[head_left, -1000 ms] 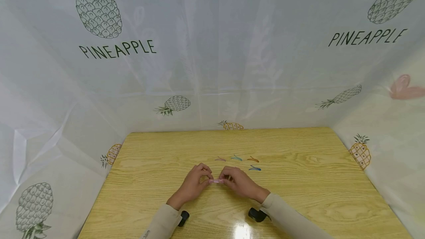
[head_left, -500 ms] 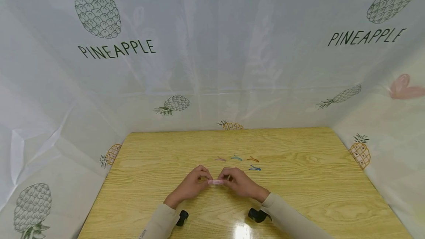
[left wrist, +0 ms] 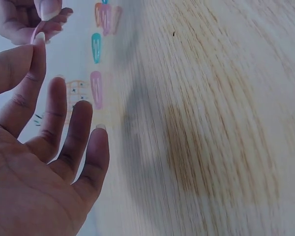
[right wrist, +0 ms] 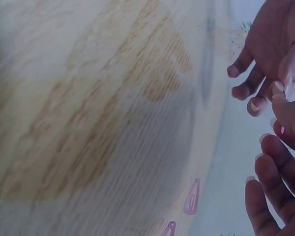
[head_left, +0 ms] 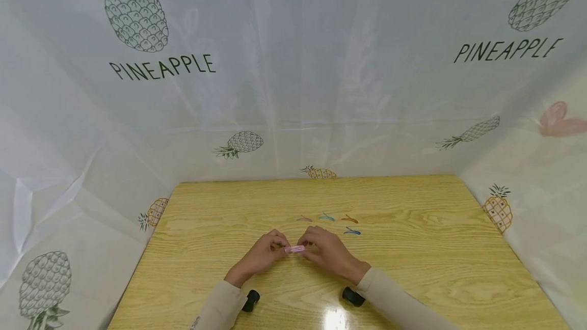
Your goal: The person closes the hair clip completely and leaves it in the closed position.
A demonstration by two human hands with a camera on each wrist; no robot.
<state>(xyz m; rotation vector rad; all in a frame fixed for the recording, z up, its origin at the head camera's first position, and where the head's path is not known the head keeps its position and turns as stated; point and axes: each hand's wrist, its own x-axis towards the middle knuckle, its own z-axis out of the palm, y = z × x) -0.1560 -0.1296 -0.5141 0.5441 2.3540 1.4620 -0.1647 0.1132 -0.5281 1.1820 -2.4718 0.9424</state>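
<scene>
Between both hands, over the table, is a small pink snap hair clip [head_left: 297, 249]. My left hand [head_left: 263, 254] pinches its left end between thumb and index finger. The right hand [head_left: 331, 252] pinches it from the other side, thumb below and index finger above. In the left wrist view the clip [left wrist: 36, 31] shows as a thin curved pink edge running between the two hands, and the left hand's other fingers [left wrist: 81, 123] spread loosely. Most of the clip is hidden by fingers in the right wrist view, where a bit of pink [right wrist: 283, 130] shows.
Beyond the hands, opened hair clips lie on the wooden table [head_left: 220, 208]: a pink clip [head_left: 304, 219], a teal clip [head_left: 327, 217], an orange clip [head_left: 350, 219] and, closer, a blue clip [head_left: 352, 231]. A pineapple-print white sheet [head_left: 293, 90] encloses the table's back and sides.
Both hands have shifted slightly left. The right fingers have slid left along the pink clip, and more of its flat face and right end now shows.
</scene>
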